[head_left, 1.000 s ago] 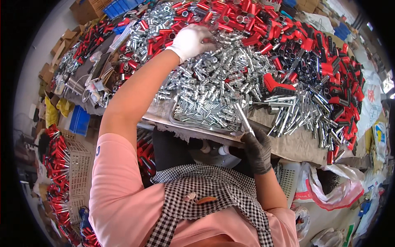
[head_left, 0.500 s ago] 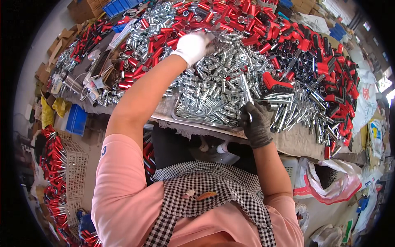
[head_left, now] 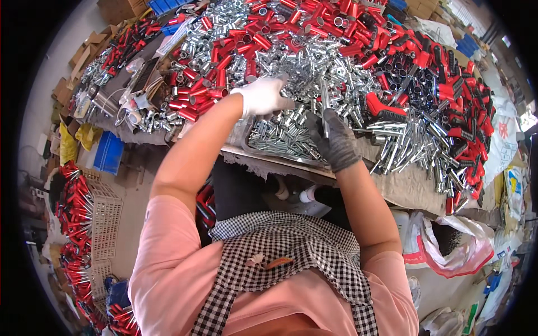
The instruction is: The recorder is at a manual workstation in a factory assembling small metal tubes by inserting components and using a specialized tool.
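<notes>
My left hand [head_left: 262, 97], in a white glove with greyish fingertips, is over the near left part of a heap of small silver metal fittings [head_left: 300, 115]. Its thumb and fingers are apart, and I see nothing between them. A dark grey glove covers my right hand [head_left: 338, 140], which is closed around the lower end of a shiny metal tube [head_left: 325, 95]. The tube stands nearly upright in front of the heap. Below both hands, a shallow tray [head_left: 253, 150] at the table's near edge holds short fittings and thin pins.
Red tube sleeves [head_left: 221, 64] pile up behind and left of the fittings. Red-and-black handles [head_left: 386, 109] and loose metal rods [head_left: 412, 145] cover the right side. A white sack [head_left: 457, 246] stands at lower right; crates [head_left: 106, 215] and red-handled tools are on the left.
My left hand has come down nearer to me, away from the red sleeves. The right hand has moved slightly up and left, still holding the metal tube. The whole view has shifted slightly.
</notes>
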Demonstrator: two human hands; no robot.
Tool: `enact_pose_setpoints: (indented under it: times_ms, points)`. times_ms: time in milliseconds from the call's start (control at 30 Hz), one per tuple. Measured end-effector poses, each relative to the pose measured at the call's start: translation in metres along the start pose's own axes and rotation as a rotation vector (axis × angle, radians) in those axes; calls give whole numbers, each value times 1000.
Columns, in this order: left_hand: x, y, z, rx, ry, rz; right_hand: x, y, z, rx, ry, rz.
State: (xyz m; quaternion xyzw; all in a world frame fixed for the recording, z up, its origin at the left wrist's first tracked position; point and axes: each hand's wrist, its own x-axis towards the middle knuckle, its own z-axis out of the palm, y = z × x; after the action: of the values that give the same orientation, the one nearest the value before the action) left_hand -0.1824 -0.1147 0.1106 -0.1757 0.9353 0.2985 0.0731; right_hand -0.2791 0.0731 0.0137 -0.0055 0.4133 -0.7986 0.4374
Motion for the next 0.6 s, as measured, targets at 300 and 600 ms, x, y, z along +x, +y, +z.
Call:
enact_pose_setpoints:
  times_ms: [300, 600]
  points:
    - [-60, -49, 71, -876, 203, 117, 13, 4, -15, -277, -44, -112]
    - [-112, -39, 74, -245, 153, 449, -95, -28, -47, -1343, -417, -617]
